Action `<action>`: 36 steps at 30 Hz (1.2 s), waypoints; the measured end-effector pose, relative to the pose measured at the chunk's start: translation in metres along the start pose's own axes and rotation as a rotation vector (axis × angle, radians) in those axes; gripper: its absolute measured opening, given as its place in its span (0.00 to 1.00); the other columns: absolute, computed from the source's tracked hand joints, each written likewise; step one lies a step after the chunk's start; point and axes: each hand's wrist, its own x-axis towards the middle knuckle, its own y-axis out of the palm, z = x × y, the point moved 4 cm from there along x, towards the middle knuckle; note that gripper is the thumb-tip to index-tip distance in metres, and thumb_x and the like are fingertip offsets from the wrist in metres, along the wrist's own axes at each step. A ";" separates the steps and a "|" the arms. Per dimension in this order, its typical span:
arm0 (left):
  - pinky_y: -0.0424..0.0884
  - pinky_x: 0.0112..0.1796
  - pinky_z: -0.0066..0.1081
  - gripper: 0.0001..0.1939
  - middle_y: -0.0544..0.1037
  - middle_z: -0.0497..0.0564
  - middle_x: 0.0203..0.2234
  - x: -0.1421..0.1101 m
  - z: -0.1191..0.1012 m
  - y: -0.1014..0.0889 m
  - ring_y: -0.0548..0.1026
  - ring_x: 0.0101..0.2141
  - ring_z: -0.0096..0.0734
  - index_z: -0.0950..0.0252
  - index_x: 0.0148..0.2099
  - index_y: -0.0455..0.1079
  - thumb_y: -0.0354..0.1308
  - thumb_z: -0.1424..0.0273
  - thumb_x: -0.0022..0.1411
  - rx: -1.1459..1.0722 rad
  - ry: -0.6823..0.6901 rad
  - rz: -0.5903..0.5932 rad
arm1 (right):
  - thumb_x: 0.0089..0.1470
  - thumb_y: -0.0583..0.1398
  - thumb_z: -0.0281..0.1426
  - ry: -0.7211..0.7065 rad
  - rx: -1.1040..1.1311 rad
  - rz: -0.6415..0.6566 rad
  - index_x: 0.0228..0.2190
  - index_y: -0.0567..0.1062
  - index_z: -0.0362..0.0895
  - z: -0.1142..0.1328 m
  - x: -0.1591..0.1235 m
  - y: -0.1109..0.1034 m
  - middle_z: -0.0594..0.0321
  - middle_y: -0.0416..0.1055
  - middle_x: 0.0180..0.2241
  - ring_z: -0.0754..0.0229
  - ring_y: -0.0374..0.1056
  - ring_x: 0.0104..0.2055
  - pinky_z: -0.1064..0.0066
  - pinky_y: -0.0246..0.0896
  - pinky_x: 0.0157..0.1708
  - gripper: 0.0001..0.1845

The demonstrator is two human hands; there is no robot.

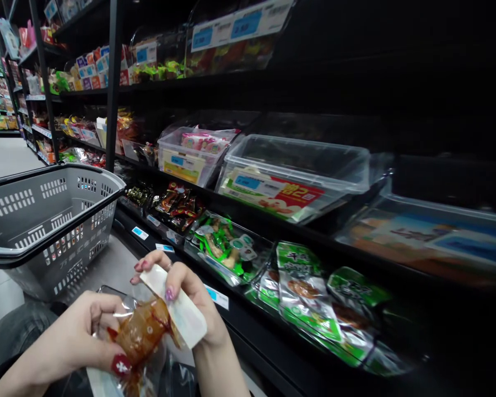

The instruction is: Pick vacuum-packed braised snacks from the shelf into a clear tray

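Observation:
In the lower left, a clear plastic packet of glossy brown food [144,332] is held between my two hands. My left hand [89,336] grips the packet from the left, with its thumb across the front. My right hand [190,292] is closed on a whitish flat panel [189,318] at the packet's upper right, thumb on top. I cannot tell whether the panel is part of the packet or separate. Another pale flat edge [103,381] shows beneath my left thumb. The exact kind of food is unclear.
A grey shopping basket [76,212] stands on the floor at left. Along the black shelving [256,322] are green-and-silver food packs [308,292], a tray of green-wrapped snacks [221,242] and clear plastic bins [297,160]. A dark shelf post [114,82] rises behind the basket.

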 end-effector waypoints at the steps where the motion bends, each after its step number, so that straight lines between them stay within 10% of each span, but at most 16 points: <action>1: 0.56 0.22 0.19 0.16 0.70 0.43 0.16 -0.002 -0.003 0.001 0.61 0.18 0.17 0.68 0.26 0.67 0.71 0.69 0.37 0.046 0.024 -0.067 | 0.50 0.65 0.32 0.008 -0.010 -0.014 0.32 0.78 0.55 0.001 0.000 -0.001 0.63 0.66 0.45 0.58 0.64 0.49 0.64 0.59 0.47 0.05; 7: 0.52 0.23 0.21 0.13 0.68 0.39 0.14 -0.013 -0.014 0.008 0.60 0.18 0.18 0.66 0.27 0.63 0.66 0.72 0.44 0.265 0.062 -0.305 | 0.50 0.64 0.39 0.023 -0.048 -0.033 0.35 0.78 0.57 -0.001 0.002 -0.001 0.62 0.66 0.49 0.52 0.62 0.54 0.59 0.57 0.50 0.07; 13: 0.64 0.33 0.24 0.13 0.74 0.45 0.30 -0.009 -0.006 0.006 0.69 0.32 0.26 0.64 0.40 0.68 0.63 0.67 0.52 0.223 0.078 -0.051 | 0.50 0.65 0.35 -0.055 -0.234 -0.115 0.27 0.76 0.50 0.008 0.000 -0.005 0.61 0.66 0.43 0.53 0.60 0.53 0.61 0.55 0.52 0.03; 17: 0.66 0.45 0.32 0.21 0.73 0.50 0.46 -0.012 -0.003 -0.002 0.70 0.45 0.36 0.56 0.56 0.65 0.54 0.58 0.61 0.393 0.083 0.066 | 0.50 0.64 0.38 0.009 -0.503 -0.226 0.25 0.75 0.47 0.022 -0.004 0.001 0.64 0.65 0.26 0.60 0.63 0.33 0.69 0.58 0.35 0.08; 30: 0.68 0.42 0.32 0.17 0.81 0.52 0.35 0.000 0.001 0.021 0.76 0.38 0.36 0.64 0.45 0.72 0.65 0.66 0.53 0.011 -0.029 0.208 | 0.43 0.61 0.35 0.502 -0.586 -0.541 0.24 0.73 0.40 0.012 -0.006 -0.001 0.66 0.66 0.21 0.65 0.58 0.23 0.73 0.51 0.24 0.10; 36: 0.68 0.42 0.30 0.14 0.82 0.51 0.35 0.004 0.001 0.016 0.77 0.38 0.32 0.64 0.45 0.73 0.64 0.70 0.54 -0.033 0.011 0.198 | 0.45 0.63 0.36 0.386 -0.515 -0.534 0.27 0.75 0.42 0.013 -0.005 -0.009 0.65 0.68 0.25 0.65 0.60 0.26 0.73 0.54 0.27 0.10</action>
